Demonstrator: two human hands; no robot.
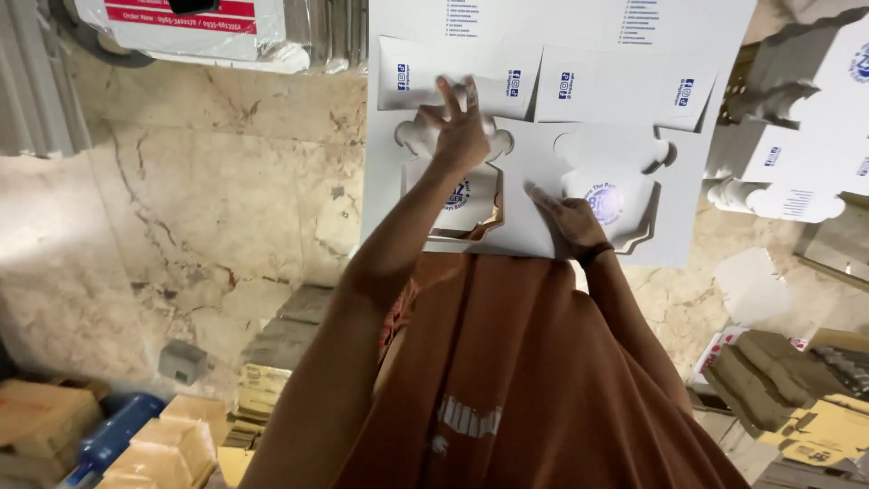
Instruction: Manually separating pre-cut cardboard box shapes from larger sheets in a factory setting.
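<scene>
A person in a rust-brown garment leans over a flat, die-cut white cardboard sheet that lies on a pale marble floor, both arms stretched forward onto it. The left hand rests with fingers spread wide on the sheet, just above a scalloped cut-out panel whose lower edge lifts slightly off the board (a dark gap shows beneath it). The right hand lies flat and open beside a second scalloped panel bearing a round blue print, its fingers pointing toward the middle of the sheet; neither hand pinches anything. Two folded flaps with small blue marks sit along the sheet's far side. To the right, near the sheet's edge, stands a stack of similar white die-cut blanks. In the near left corner lie brown cardboard bundles and a blue cylinder-shaped object, while more brown cardboard pieces are piled at the near right. A small grey block sits alone on the floor.
</scene>
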